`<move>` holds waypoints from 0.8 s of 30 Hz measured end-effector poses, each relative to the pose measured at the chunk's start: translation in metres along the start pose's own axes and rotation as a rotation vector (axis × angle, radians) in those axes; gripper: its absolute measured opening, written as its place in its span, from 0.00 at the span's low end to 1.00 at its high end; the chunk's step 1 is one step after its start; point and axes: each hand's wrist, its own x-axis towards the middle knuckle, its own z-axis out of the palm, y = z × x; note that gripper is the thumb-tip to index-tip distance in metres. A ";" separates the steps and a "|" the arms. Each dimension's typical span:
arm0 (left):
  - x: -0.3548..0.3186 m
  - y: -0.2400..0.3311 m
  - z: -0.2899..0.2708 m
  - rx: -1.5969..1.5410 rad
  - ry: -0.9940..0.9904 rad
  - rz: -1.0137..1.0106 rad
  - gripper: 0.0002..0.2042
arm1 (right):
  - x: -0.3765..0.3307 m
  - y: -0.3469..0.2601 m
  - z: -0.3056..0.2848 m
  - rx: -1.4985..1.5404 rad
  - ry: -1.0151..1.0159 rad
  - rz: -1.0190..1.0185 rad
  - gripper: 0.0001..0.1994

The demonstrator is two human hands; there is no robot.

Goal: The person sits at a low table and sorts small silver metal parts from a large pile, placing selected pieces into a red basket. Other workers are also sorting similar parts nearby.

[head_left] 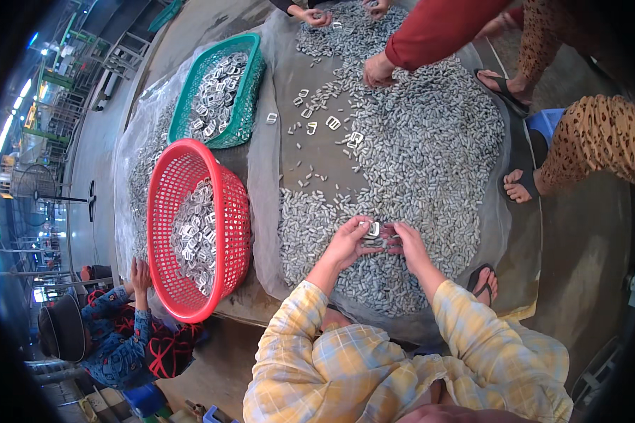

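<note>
My left hand [347, 242] pinches a silvery metal buckle [374, 229] between thumb and fingers, just above a wide heap of small grey metal pieces [430, 162]. Close beside it, my right hand [412, 248] has its fingers curled inward toward the left fingertips. Its fingertips are slightly blurred, and what they hold is hard to make out. Several loose buckles [333, 123] lie farther off, on the sheet beside the heap.
A red plastic basket [241, 229] with buckles stands at the left, behind it a green basket [252, 116] with more. Across the heap a red-sleeved hand [379, 70] reaches into the pieces; another person's hands [314, 17] work beyond. A seated person [113, 338] is at lower left.
</note>
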 end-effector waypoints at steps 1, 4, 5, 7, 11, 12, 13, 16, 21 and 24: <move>-0.004 -0.001 0.000 -0.064 -0.017 0.006 0.08 | -0.004 -0.004 0.005 0.250 -0.090 0.206 0.14; -0.017 0.005 0.012 -0.135 -0.070 -0.022 0.08 | -0.010 -0.002 0.009 0.179 -0.114 0.212 0.17; -0.021 0.007 0.015 -0.154 -0.080 -0.034 0.09 | -0.010 0.000 0.007 0.149 -0.117 0.215 0.17; -0.026 0.004 0.009 -0.076 -0.064 -0.011 0.09 | -0.009 0.006 0.001 0.116 -0.124 0.270 0.18; -0.033 -0.003 -0.006 0.075 -0.002 -0.009 0.07 | -0.015 -0.004 -0.002 0.045 -0.204 0.300 0.18; -0.036 -0.005 -0.007 0.100 0.017 -0.010 0.07 | -0.021 -0.011 0.005 0.006 -0.216 0.289 0.18; -0.038 -0.007 -0.008 0.125 0.036 -0.012 0.06 | -0.024 -0.015 0.011 -0.034 -0.228 0.278 0.18; -0.041 -0.014 -0.004 0.224 0.122 -0.020 0.09 | -0.023 -0.004 0.020 -0.103 -0.269 0.223 0.17; -0.046 -0.024 -0.003 0.463 0.150 0.074 0.18 | -0.027 0.017 0.025 -0.202 -0.194 0.086 0.08; -0.043 -0.030 -0.012 0.493 0.189 0.010 0.13 | -0.026 0.028 0.022 -0.364 -0.232 0.038 0.06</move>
